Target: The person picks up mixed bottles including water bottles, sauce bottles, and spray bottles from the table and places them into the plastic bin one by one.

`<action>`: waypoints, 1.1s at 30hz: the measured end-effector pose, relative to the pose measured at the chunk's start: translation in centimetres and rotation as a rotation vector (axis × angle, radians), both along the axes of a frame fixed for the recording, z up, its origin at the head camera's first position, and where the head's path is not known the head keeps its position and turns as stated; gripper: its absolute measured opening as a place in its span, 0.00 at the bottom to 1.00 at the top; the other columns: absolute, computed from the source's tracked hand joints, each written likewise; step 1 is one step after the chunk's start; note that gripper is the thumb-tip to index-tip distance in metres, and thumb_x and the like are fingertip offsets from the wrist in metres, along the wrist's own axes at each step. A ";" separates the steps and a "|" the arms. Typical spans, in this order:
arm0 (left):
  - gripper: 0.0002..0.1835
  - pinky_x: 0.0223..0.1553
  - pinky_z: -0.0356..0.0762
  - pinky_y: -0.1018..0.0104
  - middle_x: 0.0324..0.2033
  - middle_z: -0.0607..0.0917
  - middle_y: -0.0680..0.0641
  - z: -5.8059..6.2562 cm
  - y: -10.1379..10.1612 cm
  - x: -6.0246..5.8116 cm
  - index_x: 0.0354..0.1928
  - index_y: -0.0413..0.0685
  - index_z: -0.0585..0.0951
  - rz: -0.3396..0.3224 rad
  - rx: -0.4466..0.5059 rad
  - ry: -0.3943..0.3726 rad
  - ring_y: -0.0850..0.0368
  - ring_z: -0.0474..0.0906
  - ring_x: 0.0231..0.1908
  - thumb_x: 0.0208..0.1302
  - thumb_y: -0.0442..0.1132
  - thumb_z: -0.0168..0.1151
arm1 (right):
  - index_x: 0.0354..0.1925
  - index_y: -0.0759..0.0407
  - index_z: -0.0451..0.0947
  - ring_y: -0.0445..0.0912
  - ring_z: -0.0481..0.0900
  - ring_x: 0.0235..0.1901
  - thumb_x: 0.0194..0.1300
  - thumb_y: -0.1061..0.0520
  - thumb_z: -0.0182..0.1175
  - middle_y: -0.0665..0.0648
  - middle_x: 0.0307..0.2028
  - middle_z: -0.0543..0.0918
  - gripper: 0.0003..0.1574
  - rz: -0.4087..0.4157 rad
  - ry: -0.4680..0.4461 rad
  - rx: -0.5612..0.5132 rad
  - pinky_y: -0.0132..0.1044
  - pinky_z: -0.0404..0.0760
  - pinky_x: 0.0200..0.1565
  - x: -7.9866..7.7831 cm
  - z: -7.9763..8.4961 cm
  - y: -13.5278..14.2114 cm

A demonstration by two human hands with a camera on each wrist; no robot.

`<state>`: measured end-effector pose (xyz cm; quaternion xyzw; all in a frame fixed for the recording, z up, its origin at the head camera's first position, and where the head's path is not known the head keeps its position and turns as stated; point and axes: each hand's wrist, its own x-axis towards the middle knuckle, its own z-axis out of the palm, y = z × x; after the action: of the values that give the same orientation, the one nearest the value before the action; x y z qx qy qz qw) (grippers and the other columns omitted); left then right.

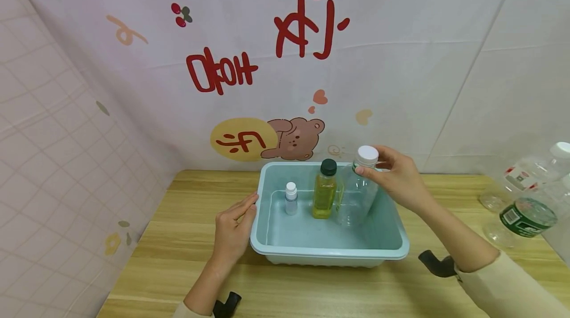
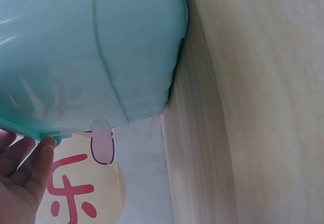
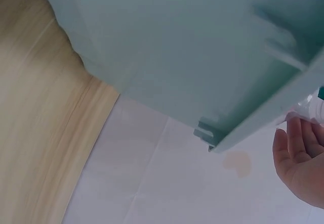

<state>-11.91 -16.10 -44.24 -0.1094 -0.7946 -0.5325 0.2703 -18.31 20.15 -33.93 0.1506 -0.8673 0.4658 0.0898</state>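
One large clear bottle [image 1: 354, 204], neck [image 1: 365, 163] pinched by right hand [image 1: 397, 175], likely for control; one basin [image 1: 289, 235], apparently steadied at rim [image 1: 329, 252] by loosely extended left hand [image 1: 233, 224].

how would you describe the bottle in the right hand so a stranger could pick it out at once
On the wooden table sits a light blue tub. Of three bottles inside, find the rightmost bottle, held near its top by the right hand. It is clear and white-capped, larger than the small bottle and without the colour of the yellow, green-capped bottle between them.
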 end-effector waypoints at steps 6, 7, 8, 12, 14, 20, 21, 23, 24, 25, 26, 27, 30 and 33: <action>0.15 0.57 0.76 0.77 0.55 0.88 0.46 0.0 0.0 0.0 0.54 0.40 0.89 -0.005 -0.002 0.004 0.49 0.85 0.57 0.69 0.26 0.64 | 0.64 0.63 0.79 0.57 0.85 0.50 0.66 0.53 0.75 0.62 0.51 0.87 0.33 -0.007 0.040 0.040 0.23 0.80 0.46 0.2 0.1 0.6; 0.15 0.57 0.76 0.77 0.55 0.88 0.46 0.0 0.0 0.0 0.54 0.40 0.89 -0.005 -0.001 0.003 0.49 0.85 0.57 0.69 0.26 0.64 | 0.64 0.63 0.79 0.55 0.85 0.50 0.66 0.53 0.75 0.62 0.51 0.87 0.33 -0.008 0.046 0.042 0.23 0.79 0.47 0.2 0.1 0.7; 0.15 0.57 0.76 0.77 0.55 0.88 0.46 0.0 0.0 0.0 0.54 0.40 0.89 -0.005 -0.001 0.001 0.49 0.85 0.57 0.69 0.26 0.64 | 0.65 0.63 0.79 0.53 0.84 0.50 0.66 0.53 0.75 0.61 0.51 0.87 0.33 -0.008 0.051 0.046 0.23 0.79 0.47 0.2 0.2 0.8; 0.15 0.57 0.76 0.78 0.55 0.88 0.44 -0.1 0.0 0.0 0.54 0.40 0.89 -0.003 0.001 -0.004 0.48 0.85 0.57 0.69 0.26 0.64 | 0.66 0.62 0.78 0.41 0.81 0.49 0.69 0.54 0.72 0.60 0.52 0.86 0.31 -0.002 0.075 0.050 0.22 0.77 0.49 0.4 0.3 1.3; 0.15 0.57 0.76 0.78 0.55 0.88 0.43 0.0 0.0 0.0 0.54 0.40 0.89 -0.002 0.000 -0.007 0.48 0.85 0.57 0.69 0.26 0.64 | 0.66 0.62 0.77 0.36 0.80 0.48 0.71 0.55 0.69 0.61 0.52 0.86 0.29 0.000 0.091 0.048 0.21 0.77 0.49 0.7 0.4 1.6; 0.15 0.57 0.75 0.78 0.55 0.88 0.45 0.1 0.0 0.1 0.55 0.40 0.89 0.002 -0.003 -0.019 0.49 0.85 0.57 0.69 0.27 0.64 | 0.66 0.63 0.77 0.28 0.76 0.51 0.77 0.56 0.61 0.63 0.57 0.84 0.24 -0.005 0.137 0.043 0.18 0.72 0.52 1.3 0.8 2.8; 0.15 0.57 0.75 0.78 0.55 0.88 0.45 0.1 0.0 0.1 0.55 0.41 0.89 0.003 -0.004 -0.021 0.49 0.85 0.58 0.70 0.27 0.64 | 0.66 0.63 0.77 0.27 0.76 0.51 0.78 0.55 0.60 0.61 0.57 0.84 0.24 -0.011 0.141 0.050 0.17 0.71 0.52 1.4 0.8 3.0; 0.15 0.57 0.75 0.78 0.55 0.88 0.44 0.1 0.0 0.1 0.55 0.41 0.89 0.004 -0.007 -0.023 0.49 0.85 0.58 0.70 0.28 0.64 | 0.66 0.62 0.77 0.26 0.75 0.51 0.78 0.55 0.60 0.53 0.56 0.84 0.23 -0.020 0.148 0.063 0.17 0.70 0.51 1.7 0.9 3.5; 0.15 0.57 0.75 0.78 0.55 0.88 0.44 0.2 0.0 0.1 0.55 0.41 0.89 0.005 -0.008 -0.022 0.49 0.85 0.58 0.70 0.28 0.64 | 0.66 0.62 0.77 0.26 0.75 0.51 0.79 0.55 0.59 0.49 0.56 0.84 0.23 -0.022 0.154 0.070 0.17 0.70 0.51 1.8 0.9 3.8; 0.15 0.57 0.75 0.78 0.55 0.88 0.44 0.2 0.0 0.1 0.55 0.41 0.89 0.006 -0.010 -0.021 0.49 0.85 0.57 0.70 0.28 0.64 | 0.66 0.62 0.77 0.26 0.75 0.51 0.79 0.55 0.59 0.44 0.55 0.83 0.23 -0.024 0.160 0.078 0.17 0.70 0.52 1.9 0.9 4.1; 0.15 0.57 0.75 0.78 0.55 0.88 0.44 0.2 0.0 0.1 0.55 0.41 0.89 0.007 -0.012 -0.020 0.49 0.85 0.57 0.70 0.28 0.64 | 0.66 0.61 0.77 0.26 0.75 0.51 0.78 0.55 0.60 0.42 0.55 0.83 0.23 -0.025 0.163 0.084 0.17 0.70 0.52 2.0 0.9 4.3; 0.15 0.57 0.75 0.78 0.55 0.88 0.44 0.2 0.0 0.0 0.55 0.41 0.89 0.007 -0.013 -0.019 0.49 0.85 0.57 0.70 0.27 0.64 | 0.66 0.60 0.77 0.27 0.76 0.51 0.78 0.55 0.60 0.41 0.55 0.82 0.22 -0.029 0.164 0.095 0.17 0.71 0.51 2.1 0.8 4.6; 0.15 0.57 0.75 0.78 0.55 0.88 0.45 0.1 0.0 0.0 0.55 0.41 0.89 0.008 -0.012 -0.019 0.49 0.85 0.57 0.69 0.27 0.64 | 0.68 0.58 0.76 0.33 0.77 0.52 0.78 0.55 0.60 0.48 0.60 0.82 0.24 -0.042 0.144 0.136 0.23 0.76 0.46 2.7 0.8 5.6; 0.15 0.57 0.75 0.78 0.55 0.88 0.46 0.1 0.0 0.0 0.55 0.41 0.89 0.006 -0.008 -0.020 0.49 0.85 0.57 0.69 0.27 0.64 | 0.71 0.56 0.74 0.49 0.78 0.57 0.78 0.54 0.60 0.61 0.67 0.78 0.27 -0.061 0.112 0.186 0.31 0.78 0.41 3.2 0.8 6.7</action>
<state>-11.91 -16.14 -44.13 -0.1026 -0.7996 -0.5297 0.2636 -15.07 26.80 -33.10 0.1576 -0.9047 0.3710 0.1379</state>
